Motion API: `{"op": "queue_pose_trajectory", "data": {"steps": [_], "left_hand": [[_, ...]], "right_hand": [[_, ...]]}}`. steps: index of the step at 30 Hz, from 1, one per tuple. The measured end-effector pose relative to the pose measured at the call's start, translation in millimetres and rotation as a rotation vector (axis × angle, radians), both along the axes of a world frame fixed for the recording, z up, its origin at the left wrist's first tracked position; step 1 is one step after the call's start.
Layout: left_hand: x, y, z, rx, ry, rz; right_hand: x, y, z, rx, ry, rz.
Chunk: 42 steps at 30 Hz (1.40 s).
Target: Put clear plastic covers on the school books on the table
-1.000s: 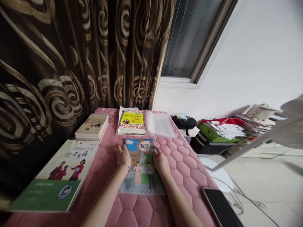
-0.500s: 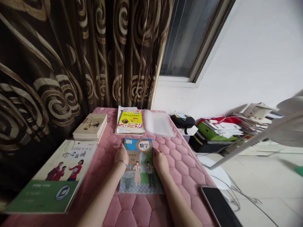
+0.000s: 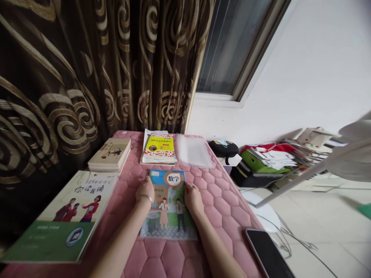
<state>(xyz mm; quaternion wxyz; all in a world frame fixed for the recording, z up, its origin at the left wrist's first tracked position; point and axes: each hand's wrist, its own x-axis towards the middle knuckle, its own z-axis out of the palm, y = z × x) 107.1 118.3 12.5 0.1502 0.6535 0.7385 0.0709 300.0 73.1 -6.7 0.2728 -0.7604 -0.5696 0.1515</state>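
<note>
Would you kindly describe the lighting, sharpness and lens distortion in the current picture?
Head view: the patterned curtain sinks into shadow, while the wall is bright; head view: the white stand looks soft toward the right edge; head view: wide-angle distortion stretches the green-and-white book toward the lower-left corner; head view: large characters on the blue book are legible, smaller print softer.

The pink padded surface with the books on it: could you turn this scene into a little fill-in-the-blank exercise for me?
1. The left hand and the right hand are at the sides of a book whose cover is mainly ____ at the top.
2. A bracelet circles the person's ____ wrist.
3. The phone lies near the ____ edge of the pink padded surface.
4. Beside the clear plastic sheets, the top book has a ____ panel.

Missing words: blue; left; right; yellow.
</note>
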Motion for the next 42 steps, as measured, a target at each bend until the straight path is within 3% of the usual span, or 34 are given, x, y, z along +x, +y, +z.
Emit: {"op": "queue_pose_trajectory", "data": {"steps": [11,15,17,20,23,25,29,33,42], "left_hand": [[-1.4,-5.7,0.0,0.034,0.136,-0.013],[4.2,-9.7,0.4,0.121,0.196,-0.011],[12.3,-14.5,-1.2,0.213,0.232,-0.099],[34.2,-21.2,-7.5,0.311,0.23,-0.425],[65.0,-20.6,-15.8,0.253,0.117,-0.654],[84.6,-14.7,-19.9,0.219,0.048,-0.665],[104.3,2.3,-24.1,0.201,0.022,-0.562],[90.3,12.8,-25.7,0.205,0.058,-0.472],[24.1,23.7,-22.2,0.208,0.146,-0.44]], "right_hand": [[-5.2,-6.2,10.1,-0.15,-0.2,-0.003],[-6.8,-7.4,9.8,-0.161,-0.249,-0.014],[-7.1,-7.0,9.2,-0.158,-0.239,-0.03],[-6.7,-5.9,8.2,-0.146,-0.192,-0.048],[-5.3,-6.0,7.6,-0.143,-0.157,-0.051],[-4.2,-7.0,6.8,-0.145,-0.139,-0.048],[-2.9,-9.2,4.9,-0.13,-0.104,-0.039],[-4.2,-9.6,5.9,-0.131,-0.107,-0.034],[-5.6,-10.4,7.8,-0.146,-0.134,-0.054]]}}
